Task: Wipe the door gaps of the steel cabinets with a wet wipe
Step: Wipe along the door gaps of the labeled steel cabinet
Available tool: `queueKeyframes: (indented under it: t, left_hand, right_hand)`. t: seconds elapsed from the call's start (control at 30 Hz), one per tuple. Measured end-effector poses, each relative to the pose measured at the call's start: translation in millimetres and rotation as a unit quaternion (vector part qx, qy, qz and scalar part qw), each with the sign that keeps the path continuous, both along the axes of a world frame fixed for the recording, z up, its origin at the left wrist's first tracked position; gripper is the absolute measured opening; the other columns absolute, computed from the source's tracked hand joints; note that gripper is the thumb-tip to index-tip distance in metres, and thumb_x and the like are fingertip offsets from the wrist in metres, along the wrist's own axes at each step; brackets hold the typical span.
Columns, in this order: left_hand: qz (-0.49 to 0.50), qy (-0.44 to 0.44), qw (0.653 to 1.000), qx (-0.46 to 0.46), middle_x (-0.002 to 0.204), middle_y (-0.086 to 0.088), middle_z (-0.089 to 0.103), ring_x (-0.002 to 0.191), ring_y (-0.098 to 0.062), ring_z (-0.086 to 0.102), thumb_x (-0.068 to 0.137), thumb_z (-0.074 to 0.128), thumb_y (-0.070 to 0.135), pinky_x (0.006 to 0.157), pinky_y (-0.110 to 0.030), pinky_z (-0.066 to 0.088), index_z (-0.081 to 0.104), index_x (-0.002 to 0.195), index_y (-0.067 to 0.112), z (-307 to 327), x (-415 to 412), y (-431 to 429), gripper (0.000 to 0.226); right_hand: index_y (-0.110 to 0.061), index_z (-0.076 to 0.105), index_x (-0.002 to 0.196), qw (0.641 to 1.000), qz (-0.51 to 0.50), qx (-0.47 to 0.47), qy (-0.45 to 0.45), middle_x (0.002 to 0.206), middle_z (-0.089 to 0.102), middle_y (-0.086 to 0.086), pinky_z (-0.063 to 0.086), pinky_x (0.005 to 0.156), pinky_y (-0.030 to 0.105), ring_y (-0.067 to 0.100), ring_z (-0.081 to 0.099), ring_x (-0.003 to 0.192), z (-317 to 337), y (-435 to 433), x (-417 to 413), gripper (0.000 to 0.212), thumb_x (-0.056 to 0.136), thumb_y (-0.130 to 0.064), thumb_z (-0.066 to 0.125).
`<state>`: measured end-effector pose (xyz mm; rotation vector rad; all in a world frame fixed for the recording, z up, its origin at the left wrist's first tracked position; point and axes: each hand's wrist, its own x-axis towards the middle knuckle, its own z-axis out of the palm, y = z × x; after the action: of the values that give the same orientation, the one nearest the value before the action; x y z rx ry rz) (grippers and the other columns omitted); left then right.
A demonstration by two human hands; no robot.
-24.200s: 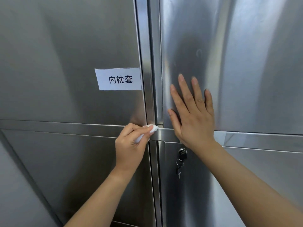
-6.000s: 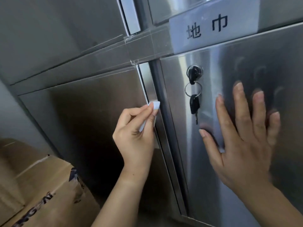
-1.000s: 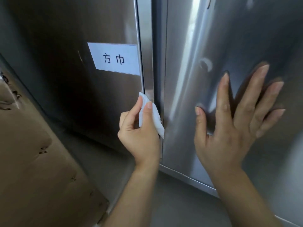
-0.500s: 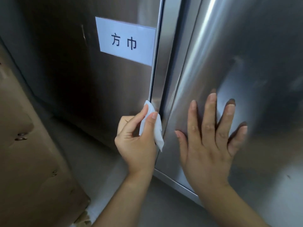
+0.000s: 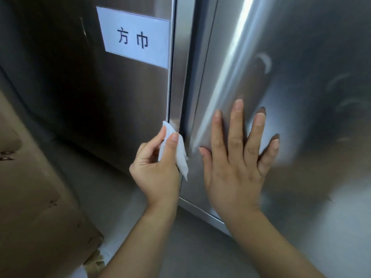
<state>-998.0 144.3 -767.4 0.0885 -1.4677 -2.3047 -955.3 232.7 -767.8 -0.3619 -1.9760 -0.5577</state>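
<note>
My left hand [image 5: 155, 167] pinches a folded white wet wipe [image 5: 179, 151] between thumb and fingers. The wipe's upper tip touches the vertical gap [image 5: 170, 81] at the right edge of the left steel cabinet door [image 5: 80, 87], low down near the door's bottom corner. My right hand [image 5: 239, 163] lies flat with spread fingers on the right steel door [image 5: 301, 77], just right of the centre post [image 5: 178, 67].
A white paper label [image 5: 136, 37] with two black characters is stuck on the left door by the gap. A brown cardboard box [image 5: 36, 197] stands at the lower left, close to my left forearm. Grey floor [image 5: 180, 247] runs below the doors.
Over the last second my left hand slid the wipe down the gap toward the door's bottom. My right hand moved lower and leftward on the right door.
</note>
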Motion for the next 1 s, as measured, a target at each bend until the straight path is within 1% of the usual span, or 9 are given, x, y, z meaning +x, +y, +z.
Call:
queueKeyframes:
  t: [0.23,0.37,0.43,0.47,0.57,0.73,0.87,0.93,1.0]
  left_hand:
    - [0.007,-0.024,1.000,-0.006,0.092,0.001,0.067,0.081,0.006,0.064,0.082,0.073,0.008,0.072,-0.008,0.046,0.071,0.092,0.029,-16,8,1,0.024]
    - [-0.004,-0.014,0.999,-0.035,0.099,0.003,0.064,0.088,0.004,0.064,0.085,0.070,0.008,0.077,-0.011,0.048,0.068,0.108,0.025,-18,17,2,0.029]
    - [-0.008,-0.014,0.998,-0.053,0.101,0.005,0.062,0.091,0.002,0.063,0.084,0.070,0.009,0.080,-0.014,0.050,0.065,0.114,0.024,-19,21,3,0.033]
    - [-0.007,-0.012,0.998,-0.056,0.101,0.006,0.061,0.090,0.004,0.063,0.084,0.071,0.008,0.079,-0.012,0.050,0.065,0.114,0.023,-19,21,2,0.034]
    - [-0.004,0.008,0.998,-0.057,0.099,0.007,0.060,0.087,0.008,0.062,0.082,0.072,0.005,0.076,-0.008,0.047,0.066,0.111,0.022,-13,14,-1,0.034]
    - [0.003,0.035,0.998,-0.052,0.099,0.002,0.066,0.088,0.004,0.064,0.080,0.074,0.003,0.075,-0.011,0.049,0.068,0.099,0.031,-11,5,-4,0.035]
    - [0.007,-0.015,0.999,-0.037,0.097,-0.001,0.070,0.089,-0.003,0.067,0.078,0.076,0.003,0.074,-0.013,0.050,0.070,0.089,0.035,-37,6,-3,0.034]
    - [0.005,-0.056,0.998,-0.021,0.096,0.002,0.071,0.088,-0.003,0.068,0.077,0.077,0.004,0.074,-0.013,0.049,0.070,0.085,0.038,-47,9,-4,0.035]
    - [-0.001,-0.066,0.998,-0.016,0.094,0.005,0.071,0.087,-0.002,0.068,0.077,0.077,0.005,0.073,-0.011,0.049,0.070,0.084,0.038,-49,10,-6,0.034]
  right_hand:
    - [-0.021,0.015,0.150,1.000,0.002,-0.003,0.016,0.157,-0.009,0.003,-0.007,0.115,0.045,0.025,-0.013,0.145,1,1,-1,0.060,0.099,-0.040,0.041]
    - [-0.021,0.018,0.150,1.000,0.011,-0.013,0.016,0.156,0.003,0.003,-0.007,0.115,0.044,0.024,-0.015,0.144,2,-1,-1,0.059,0.099,-0.038,0.041]
    - [-0.021,0.019,0.150,1.000,0.013,-0.017,0.016,0.154,0.006,0.002,-0.008,0.115,0.045,0.023,-0.015,0.144,3,-1,-1,0.059,0.098,-0.038,0.042]
    - [-0.021,0.020,0.150,1.000,0.012,-0.017,0.015,0.154,0.005,0.002,-0.008,0.115,0.045,0.023,-0.015,0.144,3,-1,-1,0.058,0.098,-0.038,0.042]
    - [-0.021,0.020,0.150,1.000,0.011,-0.018,0.013,0.153,0.004,0.002,-0.008,0.115,0.044,0.023,-0.016,0.144,4,-1,2,0.058,0.099,-0.037,0.042]
    - [-0.021,0.020,0.150,1.000,0.012,-0.019,0.010,0.153,0.003,0.002,-0.009,0.115,0.044,0.023,-0.018,0.143,4,-1,2,0.057,0.099,-0.037,0.042]
    - [-0.021,0.018,0.150,1.000,0.007,-0.015,0.011,0.153,0.003,0.002,-0.010,0.115,0.044,0.023,-0.018,0.143,3,-1,1,0.058,0.099,-0.036,0.042]
    - [-0.021,0.017,0.150,1.000,0.006,-0.015,0.010,0.153,0.002,0.002,-0.011,0.114,0.044,0.023,-0.019,0.143,3,-1,2,0.058,0.100,-0.036,0.041]
    - [-0.021,0.016,0.150,1.000,0.004,-0.015,0.013,0.153,0.002,0.002,-0.011,0.114,0.044,0.023,-0.019,0.143,4,-1,1,0.059,0.100,-0.036,0.041]
